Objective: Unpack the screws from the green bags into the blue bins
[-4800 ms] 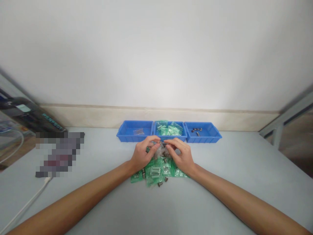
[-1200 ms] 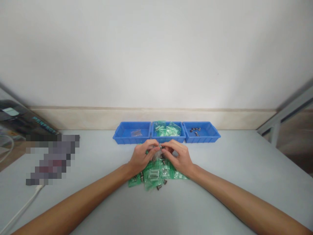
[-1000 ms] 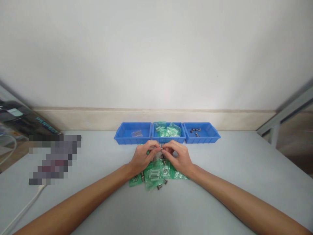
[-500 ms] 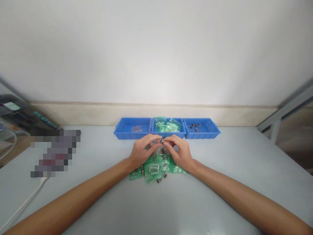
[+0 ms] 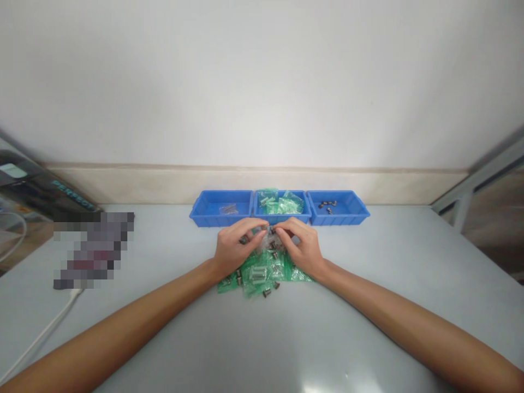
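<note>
Over a pile of small green plastic bags (image 5: 257,274), my two hands almost meet at the fingertips. The thumb and fingers of my right hand (image 5: 302,243) pinch a small dark metal screw (image 5: 273,231). My left hand (image 5: 235,245) is curled with thumb and index finger close together, just left of that screw; what sits between them is too small to make out. Clear plastic and several more dark metal pieces lie under the hands. A loose metal piece (image 5: 267,293) rests at the pile's near edge.
Behind the hands stand three blue trays: the left tray (image 5: 208,219) with a clear packet, the middle tray (image 5: 282,218) with green bags, the right tray (image 5: 347,218) with several metal pieces. A blurred-out device (image 5: 96,254) with a white cable (image 5: 45,333) lies left.
The fingertips of my two hands have drawn slightly apart, and the small screw stays in my right fingers. The whole view has shifted a little, so the trays and pile appear higher.
</note>
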Motion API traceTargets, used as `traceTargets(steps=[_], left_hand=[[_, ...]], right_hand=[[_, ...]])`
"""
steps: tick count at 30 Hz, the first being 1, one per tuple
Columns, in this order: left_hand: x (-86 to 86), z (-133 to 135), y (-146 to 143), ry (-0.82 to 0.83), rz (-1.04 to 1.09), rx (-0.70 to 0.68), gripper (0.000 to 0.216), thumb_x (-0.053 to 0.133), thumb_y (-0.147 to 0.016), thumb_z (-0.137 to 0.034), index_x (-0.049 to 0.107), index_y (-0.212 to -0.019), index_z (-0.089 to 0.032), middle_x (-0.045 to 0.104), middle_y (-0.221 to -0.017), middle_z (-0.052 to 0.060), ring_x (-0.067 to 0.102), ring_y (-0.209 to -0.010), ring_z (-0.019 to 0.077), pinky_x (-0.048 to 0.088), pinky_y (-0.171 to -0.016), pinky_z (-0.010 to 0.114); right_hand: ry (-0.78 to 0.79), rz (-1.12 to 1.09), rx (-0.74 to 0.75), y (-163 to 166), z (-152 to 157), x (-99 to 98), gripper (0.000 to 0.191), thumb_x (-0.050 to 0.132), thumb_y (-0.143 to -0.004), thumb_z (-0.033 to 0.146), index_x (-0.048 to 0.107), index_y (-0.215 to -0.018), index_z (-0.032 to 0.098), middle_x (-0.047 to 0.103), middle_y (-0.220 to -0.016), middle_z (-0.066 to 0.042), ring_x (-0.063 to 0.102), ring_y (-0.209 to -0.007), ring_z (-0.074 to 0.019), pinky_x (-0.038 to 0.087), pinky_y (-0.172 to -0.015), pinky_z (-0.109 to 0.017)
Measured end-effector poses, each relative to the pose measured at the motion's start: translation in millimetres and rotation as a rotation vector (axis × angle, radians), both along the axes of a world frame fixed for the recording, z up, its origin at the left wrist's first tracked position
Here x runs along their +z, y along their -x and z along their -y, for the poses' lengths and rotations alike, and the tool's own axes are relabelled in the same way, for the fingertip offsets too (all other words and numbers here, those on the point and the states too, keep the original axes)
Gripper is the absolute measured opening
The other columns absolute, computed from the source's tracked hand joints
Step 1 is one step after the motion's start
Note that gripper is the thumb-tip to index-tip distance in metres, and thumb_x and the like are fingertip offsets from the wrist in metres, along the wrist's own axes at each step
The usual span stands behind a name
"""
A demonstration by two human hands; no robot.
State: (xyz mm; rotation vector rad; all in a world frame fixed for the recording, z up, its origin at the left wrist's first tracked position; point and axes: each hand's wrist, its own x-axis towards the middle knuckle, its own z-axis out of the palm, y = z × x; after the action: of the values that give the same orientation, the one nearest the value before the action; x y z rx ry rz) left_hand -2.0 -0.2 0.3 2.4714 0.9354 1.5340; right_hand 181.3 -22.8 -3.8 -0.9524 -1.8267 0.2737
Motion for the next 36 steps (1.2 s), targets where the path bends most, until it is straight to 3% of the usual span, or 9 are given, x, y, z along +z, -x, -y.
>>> traceTargets(steps=[6, 11, 18, 30, 36], left_hand=[[0.9, -2.1, -0.7, -0.008, -0.023, -0.067, 0.018, 0.055, -0.093, -0.024, 0.07, -0.1, -0.016, 0.076, -0.091, 0.005, 0.07, -0.083, 0.0134, 0.054, -0.077, 0.022], [-5.8, -2.3, 0.5, 0.147, 0.038, -0.097, 0.018, 0.055, -0.092, -0.028, 0.061, -0.105, -0.017, 0.076, -0.084, 0.002, 0.072, -0.069, 0.0112, 0.055, -0.063, 0.018], [-8.6, -1.6, 0.6, 0.286, 0.108, -0.188, 0.019, 0.051, -0.094, -0.035, 0.055, -0.101, -0.017, 0.072, -0.074, 0.001, 0.068, -0.058, 0.0105, 0.051, -0.051, 0.017], [-11.4, -2.0, 1.4, 0.279, 0.108, -0.159, 0.017, 0.05, -0.094, -0.033, 0.055, -0.1, -0.018, 0.07, -0.07, -0.001, 0.062, -0.049, 0.0083, 0.046, -0.045, 0.017], [-5.9, -1.0, 0.5, 0.231, 0.094, -0.099, 0.013, 0.049, -0.093, -0.028, 0.057, -0.097, -0.018, 0.07, -0.076, 0.0, 0.059, -0.046, 0.0059, 0.046, -0.048, 0.016]], right_hand=[[-0.013, 0.005, 0.012, -0.9, 0.6, -0.7, 0.017, 0.051, -0.094, 0.022, 0.067, -0.094, 0.017, 0.063, -0.075, -0.003, 0.055, -0.066, -0.0147, 0.045, -0.064, -0.027], [-0.038, 0.01, 0.076, -1.3, 0.3, -1.8, 0.02, 0.052, -0.094, 0.021, 0.066, -0.107, 0.018, 0.064, -0.077, -0.003, 0.055, -0.064, -0.0137, 0.046, -0.063, -0.027], [-0.013, 0.02, 0.112, -1.3, 0.3, -2.6, 0.019, 0.053, -0.094, 0.025, 0.067, -0.106, 0.019, 0.061, -0.074, -0.002, 0.055, -0.064, -0.0135, 0.047, -0.063, -0.027], [0.055, -0.003, 0.093, 1.5, 1.5, -4.0, 0.013, 0.054, -0.091, 0.027, 0.063, -0.094, 0.019, 0.059, -0.07, 0.0, 0.054, -0.06, -0.0135, 0.045, -0.06, -0.026], [0.158, -0.24, 0.007, 0.7, -1.4, 3.2, 0.013, 0.058, -0.087, 0.031, 0.062, -0.09, 0.019, 0.061, -0.073, -0.001, 0.058, -0.062, -0.0138, 0.048, -0.061, -0.027]])
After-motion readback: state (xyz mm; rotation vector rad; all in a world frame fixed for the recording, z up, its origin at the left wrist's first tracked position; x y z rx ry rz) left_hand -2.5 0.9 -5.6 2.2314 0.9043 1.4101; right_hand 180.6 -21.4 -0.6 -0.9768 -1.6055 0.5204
